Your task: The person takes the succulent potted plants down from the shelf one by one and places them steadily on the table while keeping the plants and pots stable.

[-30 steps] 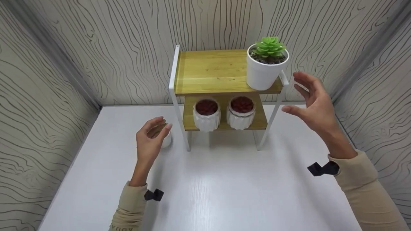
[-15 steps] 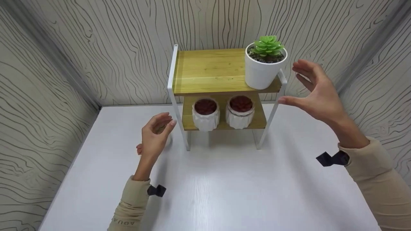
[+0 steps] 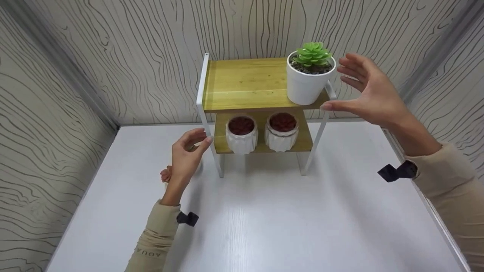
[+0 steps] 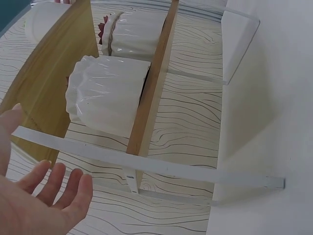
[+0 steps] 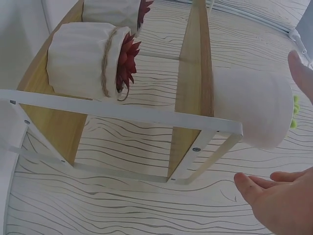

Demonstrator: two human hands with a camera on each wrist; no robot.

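A two-tier shelf (image 3: 245,83) with wooden boards and white metal frames stands on the table. On its top board, at the right end, sits a white pot with a green succulent (image 3: 307,85). My right hand (image 3: 378,90) is just right of that pot, thumb and fingers spread, holding nothing. My left hand (image 3: 187,156) is beside the shelf's left post, thumb and fingers bent in a loose arc with nothing between them. Two white ribbed pots with dark red succulents, a left pot (image 3: 242,141) and a right pot (image 3: 281,139), stand on the lower board.
A pinkish succulent (image 3: 165,173) shows beside my left wrist on the white table (image 3: 264,223); the hand hides most of it. Patterned wall panels (image 3: 151,56) close in the back and both sides.
My right hand has risen and moved closer to the green succulent's pot. My left hand has shifted right and up toward the left post, uncovering part of the pinkish succulent.
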